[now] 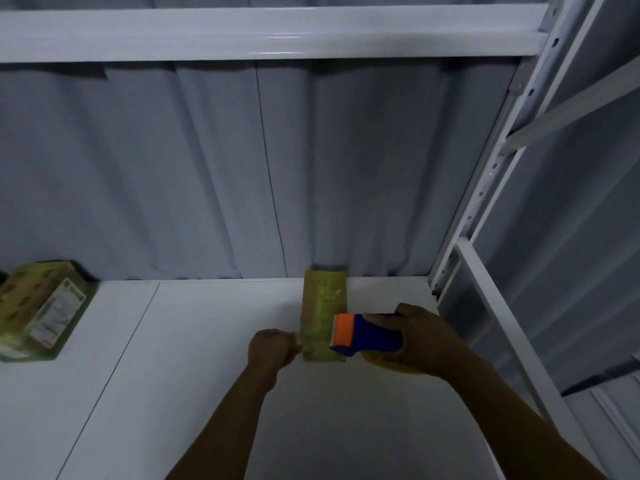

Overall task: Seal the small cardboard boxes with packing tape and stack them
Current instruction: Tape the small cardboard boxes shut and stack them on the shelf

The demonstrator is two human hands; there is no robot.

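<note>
Currently clamped in right hand [426, 341]: tape dispenser [370, 336], over near end of small box [323, 306] on shelf [207, 341] by back wall. Left hand [272, 348] curled at box's edge, grip unclear. Risk: box sliding, tape landing crooked.

Dim, bluish cast; glare on shelf beam [277, 39]; wide-angle edge warp.

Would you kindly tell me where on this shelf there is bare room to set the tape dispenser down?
The widest bare patch of shelf lies between the labelled boxes at far left and the small box. Crowded: around that box, where left hand, right hand and tape dispenser meet.
</note>
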